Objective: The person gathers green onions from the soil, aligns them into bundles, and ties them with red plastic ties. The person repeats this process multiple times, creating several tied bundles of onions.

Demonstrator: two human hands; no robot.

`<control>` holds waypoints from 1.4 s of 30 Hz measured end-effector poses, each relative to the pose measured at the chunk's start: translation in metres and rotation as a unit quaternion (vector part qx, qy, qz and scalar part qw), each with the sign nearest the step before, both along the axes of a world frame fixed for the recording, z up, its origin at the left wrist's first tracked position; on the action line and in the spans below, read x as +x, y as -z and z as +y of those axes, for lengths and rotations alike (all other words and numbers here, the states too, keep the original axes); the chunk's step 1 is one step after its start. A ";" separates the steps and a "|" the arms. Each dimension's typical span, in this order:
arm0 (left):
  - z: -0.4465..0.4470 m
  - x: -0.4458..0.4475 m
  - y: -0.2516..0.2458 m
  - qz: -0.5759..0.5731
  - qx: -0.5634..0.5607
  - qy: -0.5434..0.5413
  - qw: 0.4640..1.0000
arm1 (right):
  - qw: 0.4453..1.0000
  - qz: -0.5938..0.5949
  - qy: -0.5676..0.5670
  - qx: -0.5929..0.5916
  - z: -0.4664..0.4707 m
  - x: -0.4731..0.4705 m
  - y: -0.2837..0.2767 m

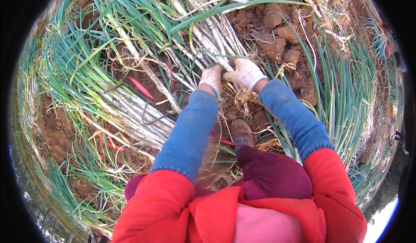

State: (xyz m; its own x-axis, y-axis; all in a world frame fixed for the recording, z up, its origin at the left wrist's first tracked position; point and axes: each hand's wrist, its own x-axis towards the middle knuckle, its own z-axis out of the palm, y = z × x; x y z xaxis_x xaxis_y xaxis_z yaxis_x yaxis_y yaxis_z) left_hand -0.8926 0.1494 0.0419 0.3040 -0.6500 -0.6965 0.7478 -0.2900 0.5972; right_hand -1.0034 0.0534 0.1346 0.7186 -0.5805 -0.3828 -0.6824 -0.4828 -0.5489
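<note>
My left hand [213, 77], in a soiled white knit glove, closes around the lower stalks of some long green onions. Close on its right, my right hand [245, 74], gloved alike, lies with its fingers on the same white stalks [211, 43], near the roots. Tangled brown roots [243, 100] hang just below both hands. The leafy tops of this bunch point to the upper left. Left of my left forearm lies another bundle of green onions [139, 113], with a dark thin tie by it. The fingertips of both hands are partly hidden among the stalks.
Red ribbon [141, 87] lies on the soil between the bundles, with more red strips [110, 142] lower left. Clods of brown soil [276, 44] are at the upper right. More green onions [341, 90] spread along the right. My shoe [242, 132] stands just below the roots.
</note>
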 end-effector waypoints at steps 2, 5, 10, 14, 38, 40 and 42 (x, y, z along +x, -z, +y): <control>0.003 0.007 -0.003 0.001 -0.009 0.007 1.000 | 0.999 0.007 0.038 -0.009 -0.017 -0.002 -0.019; 0.015 0.017 -0.006 0.038 -0.016 -0.038 0.998 | 0.992 -0.015 0.056 -0.110 -0.045 -0.008 -0.044; 0.034 0.016 -0.007 0.026 0.119 -0.105 0.987 | 0.991 0.106 0.053 -0.059 -0.034 0.005 -0.019; 0.037 0.015 -0.034 -0.194 0.210 0.039 0.957 | 0.990 0.133 0.041 -0.011 -0.035 0.010 0.014; -0.011 0.082 -0.009 -0.255 0.066 0.079 0.961 | 0.937 -0.034 0.192 0.290 -0.067 -0.017 -0.078; -0.006 0.082 0.002 -0.224 0.019 0.073 0.972 | 0.943 -0.005 0.158 0.294 -0.049 -0.006 -0.033; -0.002 0.083 0.004 -0.139 0.021 0.057 0.988 | 0.968 -0.035 0.109 0.222 -0.038 0.012 0.002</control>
